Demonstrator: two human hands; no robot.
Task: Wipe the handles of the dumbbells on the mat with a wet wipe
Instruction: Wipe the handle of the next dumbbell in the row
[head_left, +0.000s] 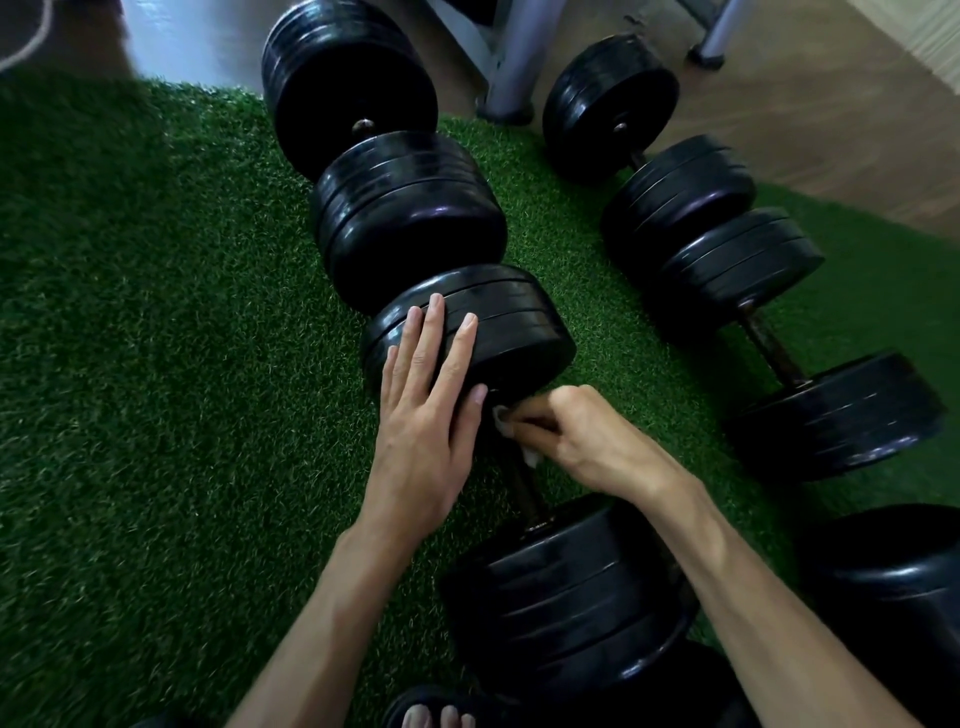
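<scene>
My right hand (582, 441) has its fingers curled tight around a crumpled white wet wipe (506, 423), pinching it onto the dark, rough metal handle (524, 486) of the nearest black dumbbell. That handle runs from under the grip toward me, into a stack of smooth, round rubber-coated plates (566, 597). Just beyond the grip sits the far stack of glossy black plates (498, 322), and my left hand (423, 415) lies flat on its rounded side with fingers straight and slightly spread, its thumb touching the plate face right beside the wipe. Everything rests on a green artificial-turf mat (156, 364) with short, bristly fibres. Right of the grip, well apart, another black dumbbell (779, 332) shows a bare rusty-looking bar. Farther off behind the grip stand more black plate stacks (400, 208).
</scene>
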